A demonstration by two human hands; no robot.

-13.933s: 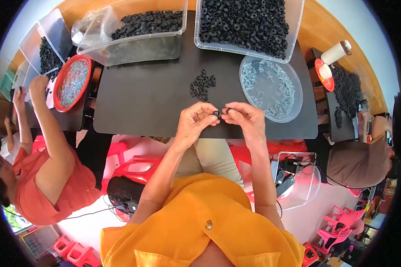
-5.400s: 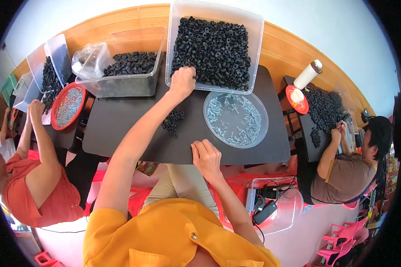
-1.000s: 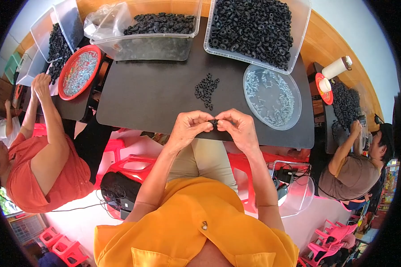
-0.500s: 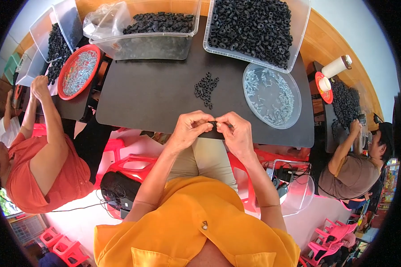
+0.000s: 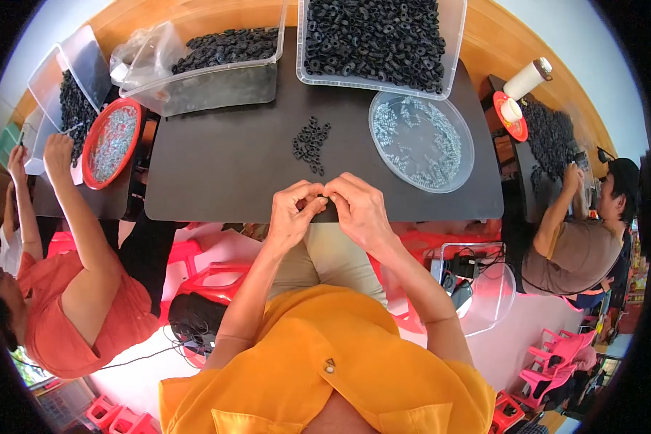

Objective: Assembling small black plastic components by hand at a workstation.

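Note:
At the table's near edge, my left hand [image 5: 294,211] and my right hand [image 5: 357,210] meet at the fingertips. Both pinch a small black part [image 5: 328,199], which the fingers mostly cover. Beyond them on the dark table [image 5: 217,166] lies a loose pile of small black ring-shaped parts [image 5: 311,143]. To the right of the pile, a round clear dish [image 5: 417,149] holds many small shiny coil-like pieces [image 5: 452,153], too small to make out for certain.
A clear bin [image 5: 452,85] of black parts stands at the back, partly above the dish. Another clear bin [image 5: 217,95] is at back left, beside a plastic bag [image 5: 168,47]. Co-workers sit left, by a red-rimmed tray [image 5: 88,155], and right, by a black heap [image 5: 550,137].
The view has shifted, so the table and bins sit further left. My right fingers now lie higher over the black part and cover more of it. The left co-worker's hands have parted.

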